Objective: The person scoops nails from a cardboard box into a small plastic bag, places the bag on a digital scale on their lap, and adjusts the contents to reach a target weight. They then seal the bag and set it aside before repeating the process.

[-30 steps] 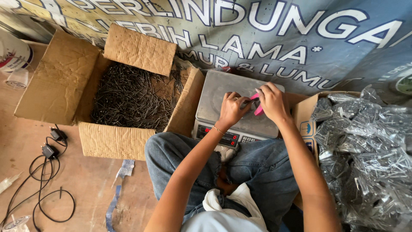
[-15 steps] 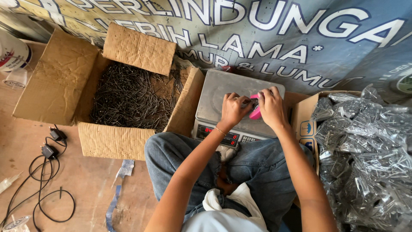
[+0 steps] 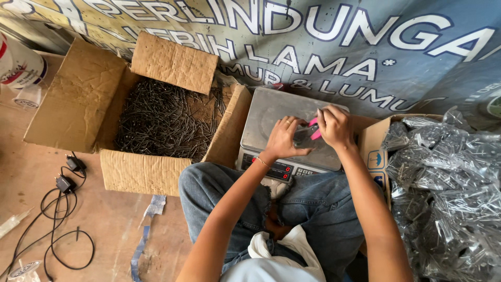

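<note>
Both hands met over the grey platform of a weighing scale [image 3: 276, 117]. The left hand [image 3: 282, 138] had its fingers curled around a small clear packet [image 3: 304, 137] of dark contents, pinching it from the left, while the right hand [image 3: 334, 125] closed on the same packet from the right, with a pink tool [image 3: 314, 129] showing between the two hands. How the pink tool was held could not be made out, since the fingers covered most of it. The packet sat just above the scale's plate; whether it touched the plate could not be told.

The scale stood on the floor in front of the seated person's knees, in blue jeans [image 3: 308, 209], its red display strip partly hidden by the left wrist. To its left an open cardboard box [image 3: 78, 99] held a heap of dark nails [image 3: 156, 120]. To the right a second box [image 3: 373, 151] overflowed with clear filled bags [image 3: 443, 183], cut off by the frame edge.

The floor [image 3: 104, 230] was bare brownish board, dusty, with a black cable and adapters [image 3: 65, 183] lying at the left and a strip of bluish tape [image 3: 146, 230] near the box. Behind everything hung a blue-grey printed banner [image 3: 365, 47]. A white bucket [image 3: 18, 62] was cut off at the upper left corner.
</note>
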